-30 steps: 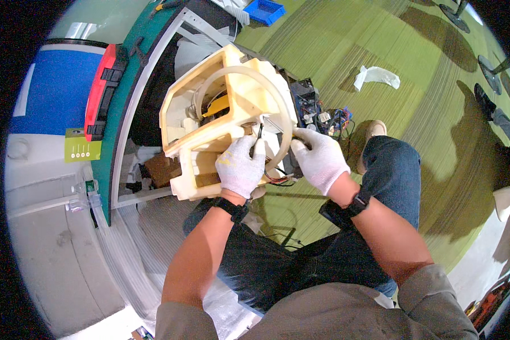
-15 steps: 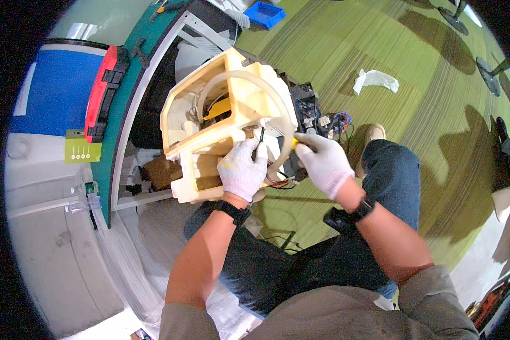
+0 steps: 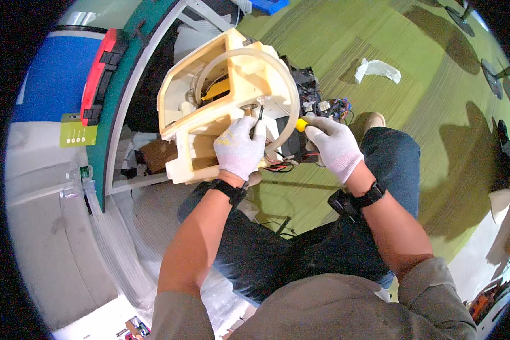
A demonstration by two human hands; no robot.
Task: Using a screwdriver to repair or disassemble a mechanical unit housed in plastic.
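Note:
A cream plastic housing [image 3: 201, 127] with open compartments stands tilted in front of me, and a pale flexible hose [image 3: 293, 93] loops over it. My left hand [image 3: 241, 148], in a white glove, is closed at the housing's lower right side. Between its thumb and fingers shows a thin black piece [image 3: 260, 113], pointing up at a small white fitting; its kind is unclear. My right hand [image 3: 335, 144], also gloved, is closed on a yellow-handled screwdriver [image 3: 302, 125] just right of the hose. The shaft is hard to make out now. A yellow part [image 3: 216, 89] lies inside the housing.
Behind the housing sits a dark assembly with loose coloured wires [image 3: 340, 107]. To the left runs a green-topped bench [image 3: 105, 141] with a red and black case [image 3: 101, 76] and a yellow-green box [image 3: 78, 130]. A white curved piece [image 3: 378, 71] lies on the green carpet.
The whole scene has shifted upward in view. My right hand has drawn the screwdriver slightly right, away from the housing. My left hand keeps its hold on the thin black piece.

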